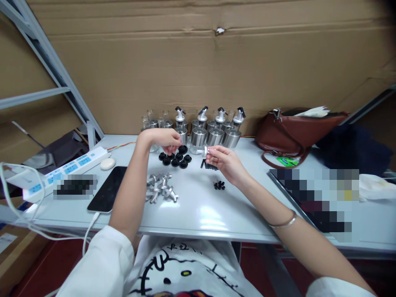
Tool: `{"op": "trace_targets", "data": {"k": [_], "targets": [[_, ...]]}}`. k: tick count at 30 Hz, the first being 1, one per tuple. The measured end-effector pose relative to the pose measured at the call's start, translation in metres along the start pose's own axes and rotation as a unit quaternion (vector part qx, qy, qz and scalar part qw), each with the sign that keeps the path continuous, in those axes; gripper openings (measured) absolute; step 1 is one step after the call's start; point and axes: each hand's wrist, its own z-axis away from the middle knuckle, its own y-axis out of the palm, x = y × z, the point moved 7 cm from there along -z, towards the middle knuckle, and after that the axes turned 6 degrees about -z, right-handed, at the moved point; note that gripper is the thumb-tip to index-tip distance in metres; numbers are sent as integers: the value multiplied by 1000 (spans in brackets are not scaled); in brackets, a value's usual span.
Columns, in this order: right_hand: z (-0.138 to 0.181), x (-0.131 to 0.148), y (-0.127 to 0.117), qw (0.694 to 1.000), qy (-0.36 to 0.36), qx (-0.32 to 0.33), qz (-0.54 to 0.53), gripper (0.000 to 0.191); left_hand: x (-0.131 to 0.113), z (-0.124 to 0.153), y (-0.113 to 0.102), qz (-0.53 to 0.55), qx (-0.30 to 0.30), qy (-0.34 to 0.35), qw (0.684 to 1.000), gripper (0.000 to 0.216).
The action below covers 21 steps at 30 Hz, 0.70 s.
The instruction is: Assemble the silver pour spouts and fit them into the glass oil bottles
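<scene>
My right hand (227, 161) pinches a small silver pourer spout (205, 152) by its end, above the table. My left hand (165, 139) hangs from a bent wrist over a cluster of black rubber stoppers (175, 162). Its fingers are curled together, and whatever they may hold is hidden. Closer to me lies a heap of silver spout parts (161, 187). Short black sticks (208, 166) lie beneath my right hand, with a small group of black caps (219, 185) nearer the front. Behind my hands stand several glass-and-steel oil bottles (199, 135), some topped with silver pourers with black levers.
On the left are a power strip (69, 170), a white round case (107, 164) and a black phone (108, 192) on a cable. A brown bag (287, 134) sits at the back right, near a blurred-out flat item (312, 202). Cardboard (185, 62) walls the back.
</scene>
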Motion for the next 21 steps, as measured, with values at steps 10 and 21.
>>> {"op": "trace_targets", "data": {"k": [10,21], "targets": [[4,1,15,994,5,96,-50,27,-39,23,-7,71,-11,164,984,13],[2,5,13,993,-28,106,-44,26,-40,20,-10,110,-28,200,973,11]]}}
